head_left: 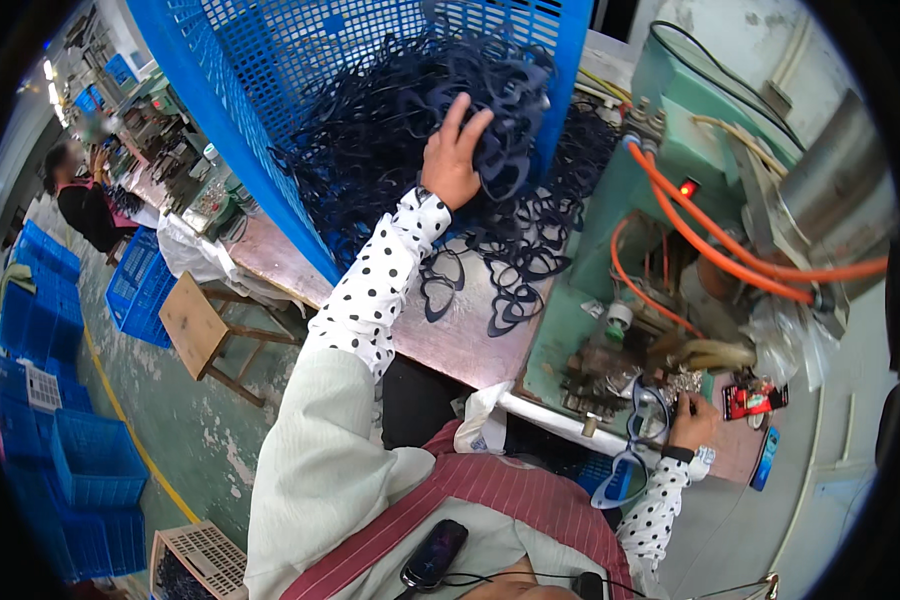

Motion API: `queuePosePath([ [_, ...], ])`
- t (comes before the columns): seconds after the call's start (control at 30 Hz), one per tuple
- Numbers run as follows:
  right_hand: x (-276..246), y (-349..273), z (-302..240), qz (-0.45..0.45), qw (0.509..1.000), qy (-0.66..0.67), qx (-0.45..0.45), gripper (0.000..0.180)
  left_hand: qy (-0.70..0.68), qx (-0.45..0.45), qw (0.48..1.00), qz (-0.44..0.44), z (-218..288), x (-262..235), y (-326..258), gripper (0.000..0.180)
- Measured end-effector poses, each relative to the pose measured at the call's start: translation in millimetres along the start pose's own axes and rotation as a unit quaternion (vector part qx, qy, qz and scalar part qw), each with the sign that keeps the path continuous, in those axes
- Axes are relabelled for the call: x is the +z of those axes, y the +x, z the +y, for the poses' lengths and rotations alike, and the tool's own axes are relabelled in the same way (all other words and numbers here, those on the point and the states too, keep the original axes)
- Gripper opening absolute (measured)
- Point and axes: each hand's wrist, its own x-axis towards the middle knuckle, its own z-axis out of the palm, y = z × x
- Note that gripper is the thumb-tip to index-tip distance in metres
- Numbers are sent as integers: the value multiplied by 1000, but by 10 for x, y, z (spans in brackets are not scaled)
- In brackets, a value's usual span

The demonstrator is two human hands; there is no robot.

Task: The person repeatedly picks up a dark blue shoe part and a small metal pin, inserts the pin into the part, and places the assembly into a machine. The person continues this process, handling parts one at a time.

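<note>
My left hand (453, 165) is over the near part of a blue plastic crate (210, 140), its fingers apart at a heap of dark blue eyeglass frame fronts (400, 110). More fronts (515, 300) spill in loops onto the worktable beside the crate. My right hand (692, 422) is at the right end of the green machine, fingers curled together by a small pile of tiny metal parts (682, 382). Whatever its fingertips pinch is too small to make out. Just left of that hand, a pale-looking eyeglass frame front (648, 412) hangs at the table edge.
A green machine (610, 240) with orange hoses (740, 250) stands at the right. A red-and-black packet (755, 400) and a blue phone-like object (765, 458) lie beyond my right hand. At the left are a wooden stool (192, 325), stacked blue crates (95, 460) and a seated person (85, 205).
</note>
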Motion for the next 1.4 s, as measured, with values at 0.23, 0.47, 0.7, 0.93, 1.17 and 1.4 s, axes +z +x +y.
queuePosePath([
  [0.23,52,-6,80,20,999,35,-25,12,104,309,838,-437,284,159,-741,75],
  [0.47,47,0,20,29,999,26,-20,13,181,203,704,-656,601,20,-337,96],
  [0.7,15,-38,1,34,998,49,-8,14,-68,-7,850,-522,392,-283,-357,33],
  [0.93,77,-12,42,71,993,94,-27,13,96,-170,973,-124,1226,-497,-1832,18],
  [1.17,97,-46,62,91,989,119,10,12,168,-325,841,-398,1054,-236,-2378,46],
  [1.4,194,-30,-38,118,987,110,22,9,-91,-370,847,-370,547,-459,-2254,25],
])
